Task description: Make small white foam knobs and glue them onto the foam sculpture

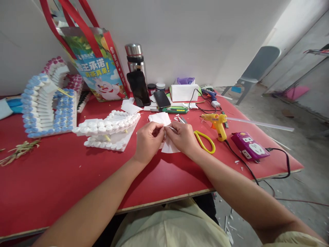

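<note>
Both my hands meet above the red table (pixel 159 175), fingertips pinched together. My left hand (pixel 149 139) and my right hand (pixel 182 136) grip a thin white sheet (pixel 170 146), perhaps paper or fabric, whose lower part fans out below the fingers. Just behind them lies a stack of white sheets (pixel 159 118). Scissors with yellow handles (pixel 205 142) rest beside my right hand, partly hidden by it. To the left of my left hand stands a white structure (pixel 110 127) edged with small rolled white pieces.
A yellow hot glue gun (pixel 217 123) and a purple power socket (pixel 249 145) with black cords sit at the right. Behind are a phone (pixel 138 88), a steel flask (pixel 134 55) and a shopping bag (pixel 95 68). Blue-and-white pieces (pixel 48 106) stand at the left.
</note>
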### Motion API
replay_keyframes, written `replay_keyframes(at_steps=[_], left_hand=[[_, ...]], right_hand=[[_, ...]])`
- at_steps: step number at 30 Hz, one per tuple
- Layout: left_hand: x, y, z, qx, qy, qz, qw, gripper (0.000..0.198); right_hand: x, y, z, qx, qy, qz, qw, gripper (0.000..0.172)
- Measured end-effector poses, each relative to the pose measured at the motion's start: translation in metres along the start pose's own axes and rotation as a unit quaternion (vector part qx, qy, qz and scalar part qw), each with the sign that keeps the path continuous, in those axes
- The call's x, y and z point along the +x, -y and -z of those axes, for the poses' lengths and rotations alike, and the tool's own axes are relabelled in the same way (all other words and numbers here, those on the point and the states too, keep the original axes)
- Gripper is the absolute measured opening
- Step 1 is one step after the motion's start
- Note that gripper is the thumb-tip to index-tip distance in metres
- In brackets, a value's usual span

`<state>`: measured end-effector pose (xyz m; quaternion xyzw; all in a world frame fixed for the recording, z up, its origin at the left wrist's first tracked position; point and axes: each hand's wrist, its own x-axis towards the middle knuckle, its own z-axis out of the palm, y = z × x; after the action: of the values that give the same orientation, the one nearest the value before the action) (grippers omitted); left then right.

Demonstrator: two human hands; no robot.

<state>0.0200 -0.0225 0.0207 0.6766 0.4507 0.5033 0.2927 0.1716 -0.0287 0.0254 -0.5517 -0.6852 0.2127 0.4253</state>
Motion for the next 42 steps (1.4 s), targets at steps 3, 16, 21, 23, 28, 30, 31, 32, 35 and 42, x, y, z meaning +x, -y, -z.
replay_keyframes(at_steps=[3,16,21,23,28,30,31,32,35,42], left_hand=[[-0.001,0.001,-0.001,0.11,-0.018,-0.09,0.99,0.014],[0.017,0.002,0.022,-0.223,0.131,0.131,0.957,0.032],[0.016,0.006,0.024,-0.203,0.16,0.127,0.958,0.033],[0.015,0.007,0.023,-0.185,0.158,0.098,0.965,0.029],[0.015,0.009,0.023,-0.154,0.153,0.064,0.974,0.025],[0.015,0.007,0.024,-0.154,0.152,0.062,0.974,0.024],[0.016,0.005,0.025,-0.155,0.152,0.058,0.974,0.023],[0.016,0.004,0.025,-0.154,0.152,0.051,0.975,0.023],[0.015,0.001,0.025,-0.148,0.152,0.032,0.977,0.023],[0.012,0.003,0.019,-0.08,0.169,0.074,0.98,0.021]], right_hand=[[-0.001,0.001,-0.001,-0.009,-0.006,0.013,1.0,0.025],[0.007,-0.005,0.024,0.165,0.108,0.029,0.98,0.027],[0.009,-0.008,0.021,0.152,0.117,0.034,0.981,0.027],[0.01,-0.009,0.02,0.129,0.107,0.03,0.985,0.029],[0.01,-0.01,0.02,0.099,0.093,0.0,0.991,0.034],[0.011,-0.01,0.021,0.105,0.097,-0.016,0.99,0.037],[0.011,-0.01,0.022,0.107,0.098,-0.019,0.989,0.037],[0.011,-0.01,0.022,0.104,0.1,-0.018,0.989,0.038],[0.011,-0.01,0.022,0.075,0.098,0.006,0.992,0.036],[0.013,-0.011,0.019,0.211,0.146,-0.134,0.957,0.028]])
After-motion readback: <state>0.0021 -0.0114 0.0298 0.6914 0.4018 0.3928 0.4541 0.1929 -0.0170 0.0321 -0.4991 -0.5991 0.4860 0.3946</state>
